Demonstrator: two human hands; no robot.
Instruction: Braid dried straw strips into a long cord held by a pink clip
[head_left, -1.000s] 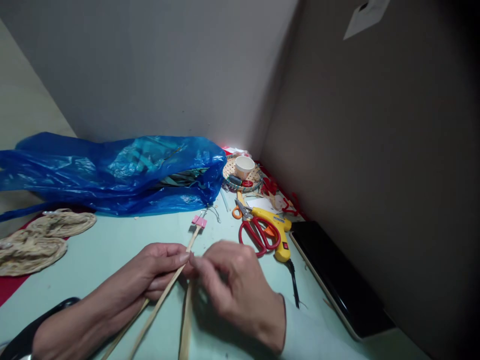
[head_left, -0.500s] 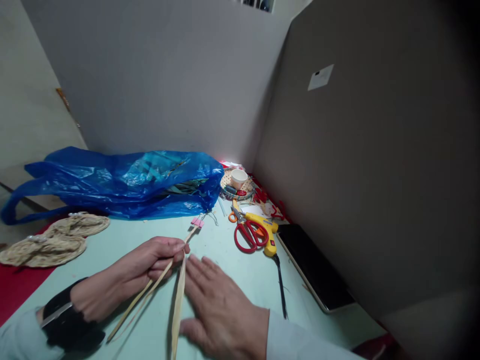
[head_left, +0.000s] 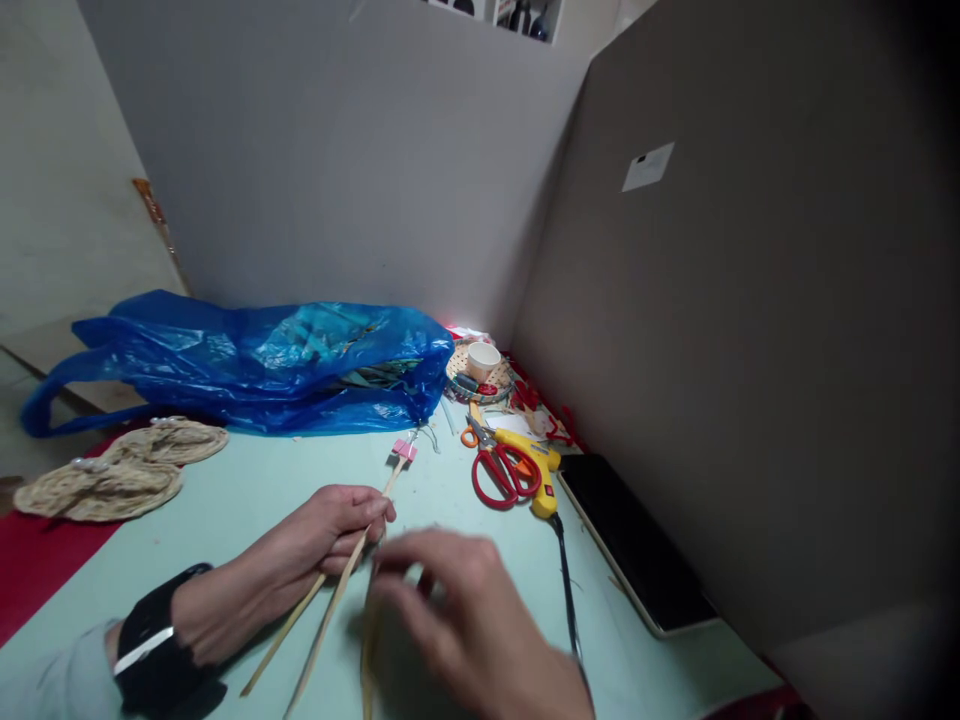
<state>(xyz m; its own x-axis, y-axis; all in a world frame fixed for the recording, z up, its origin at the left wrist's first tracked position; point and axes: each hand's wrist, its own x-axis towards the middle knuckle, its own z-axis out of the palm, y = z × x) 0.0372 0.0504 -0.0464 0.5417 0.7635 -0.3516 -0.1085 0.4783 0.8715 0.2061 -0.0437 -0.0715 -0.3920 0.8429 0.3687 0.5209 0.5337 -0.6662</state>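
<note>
head view — pale green table (head_left: 225,500), grey partitions (head_left: 337,180)

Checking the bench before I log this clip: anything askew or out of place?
Mostly clutter: red scissors lie against the yellow glue gun, its cord trailing by the blurred right hand. The left hand pinches thin strips. Nothing looks spilled or broken.

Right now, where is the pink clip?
Head view, centre: the pink clip sits on the far end of the strips held by the left hand, near the blue bag.

Scissors (head_left: 501,472) and glue gun (head_left: 534,467) (touching) block rightward; tabletop (head_left: 225,500) left open
</note>
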